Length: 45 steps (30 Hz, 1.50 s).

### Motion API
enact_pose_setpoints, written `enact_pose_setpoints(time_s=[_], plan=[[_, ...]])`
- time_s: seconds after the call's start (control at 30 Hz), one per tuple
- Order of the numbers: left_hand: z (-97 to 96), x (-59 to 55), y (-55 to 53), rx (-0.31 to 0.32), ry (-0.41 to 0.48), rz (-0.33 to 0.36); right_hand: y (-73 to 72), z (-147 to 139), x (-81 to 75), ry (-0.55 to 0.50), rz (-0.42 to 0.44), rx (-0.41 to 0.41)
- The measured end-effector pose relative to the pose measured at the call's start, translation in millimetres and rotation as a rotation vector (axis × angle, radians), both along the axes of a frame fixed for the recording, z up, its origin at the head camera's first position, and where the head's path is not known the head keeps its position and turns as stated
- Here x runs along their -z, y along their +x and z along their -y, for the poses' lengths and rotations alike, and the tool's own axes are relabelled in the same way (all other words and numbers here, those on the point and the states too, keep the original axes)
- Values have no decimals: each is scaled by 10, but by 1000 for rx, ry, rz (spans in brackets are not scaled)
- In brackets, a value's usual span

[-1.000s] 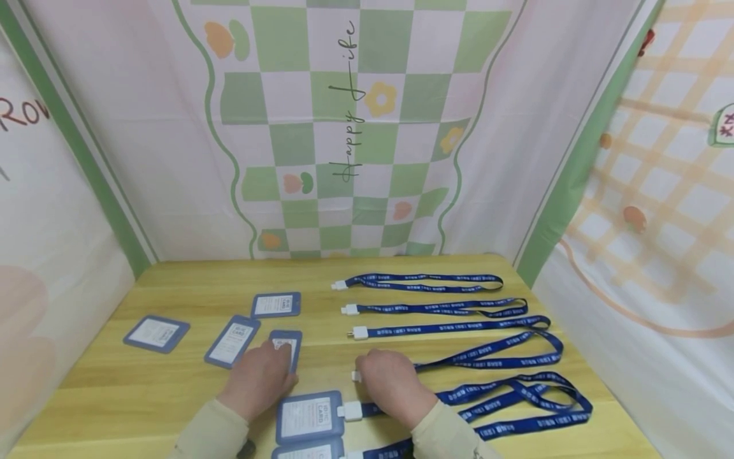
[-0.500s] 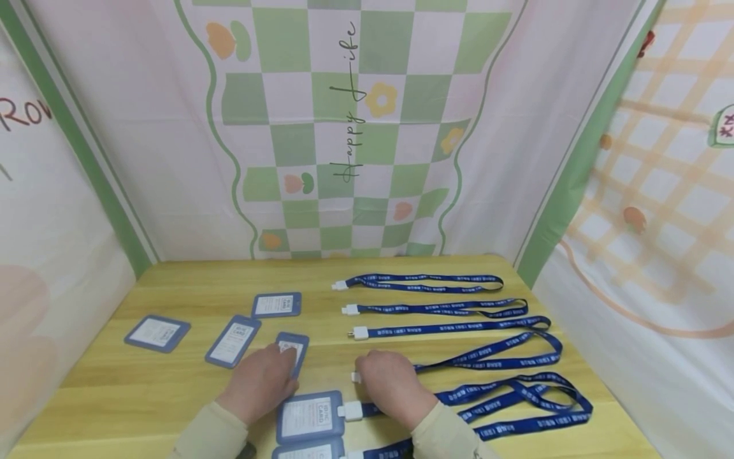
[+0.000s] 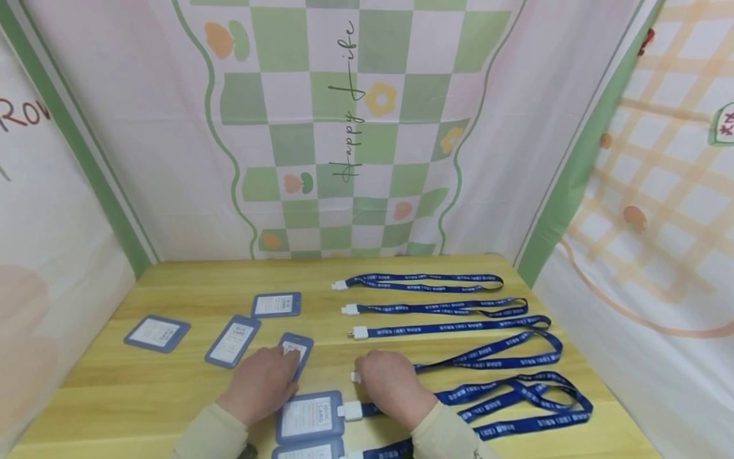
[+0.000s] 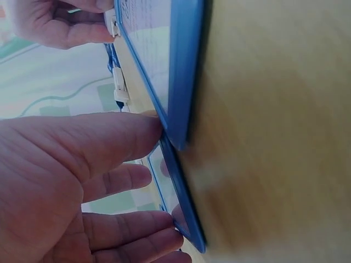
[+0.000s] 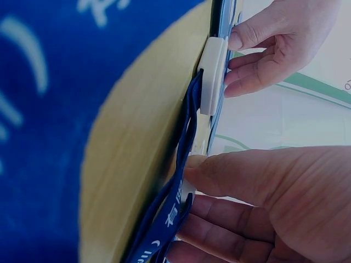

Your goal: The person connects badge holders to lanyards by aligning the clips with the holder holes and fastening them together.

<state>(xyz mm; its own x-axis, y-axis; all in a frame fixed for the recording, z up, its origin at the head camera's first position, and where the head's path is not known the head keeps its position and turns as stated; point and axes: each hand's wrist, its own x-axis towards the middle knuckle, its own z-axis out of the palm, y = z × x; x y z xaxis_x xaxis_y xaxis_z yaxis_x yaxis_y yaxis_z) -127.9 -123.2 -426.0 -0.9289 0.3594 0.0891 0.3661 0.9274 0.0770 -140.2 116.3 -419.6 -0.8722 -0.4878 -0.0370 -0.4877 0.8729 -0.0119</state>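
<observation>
In the head view my left hand [image 3: 260,385] holds a blue-framed ID card holder [image 3: 300,352] on the table, covering its lower left part. The left wrist view shows the thumb at one end of that card holder [image 4: 181,200] and the fingertips along its edge. To the right, my right hand [image 3: 394,386] pinches the white clip [image 3: 356,377] of a dark blue lanyard [image 3: 499,358]. The right wrist view has the thumb and fingers about that clip [image 5: 187,189]. Below both hands, another card holder [image 3: 309,417] is joined to a lanyard by a white clip [image 3: 352,410].
Three loose card holders lie at left: one far left [image 3: 157,333], one tilted [image 3: 232,342], one at the back [image 3: 276,305]. Several lanyards, among them the back one [image 3: 424,278], lie in rows at right. Another joined card holder [image 3: 306,450] is cut off at the bottom.
The card holder under my left hand has slid slightly right and turned a little clockwise, the hand moving with it. My right hand and its lanyard clip stay in place.
</observation>
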Motion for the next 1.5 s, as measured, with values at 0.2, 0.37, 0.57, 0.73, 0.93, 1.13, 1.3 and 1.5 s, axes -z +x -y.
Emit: enact_pose_setpoints(time_s=[0.2,0.37,0.57,0.73,0.93,1.13,1.3,1.5], plan=[[-15,-15,10,6,4,23,-3,1,16,8,-4,8],[-29,-19,20,13,12,22,-8,-8,24,6,4,7],[-44,0,22,20,12,11,-5,-12,29,4,1,6],[-56,8,23,21,14,26,0,-10,29,4,-1,10],[-70,2,15,14,10,42,-3,-10,30,-6,24,17],[-71,19,13,26,16,21,-15,-18,29,-17,34,18],[-80,27,10,34,18,27,-8,-17,17,-23,34,14],[-103,17,8,31,10,42,-7,-27,10,-37,34,3]])
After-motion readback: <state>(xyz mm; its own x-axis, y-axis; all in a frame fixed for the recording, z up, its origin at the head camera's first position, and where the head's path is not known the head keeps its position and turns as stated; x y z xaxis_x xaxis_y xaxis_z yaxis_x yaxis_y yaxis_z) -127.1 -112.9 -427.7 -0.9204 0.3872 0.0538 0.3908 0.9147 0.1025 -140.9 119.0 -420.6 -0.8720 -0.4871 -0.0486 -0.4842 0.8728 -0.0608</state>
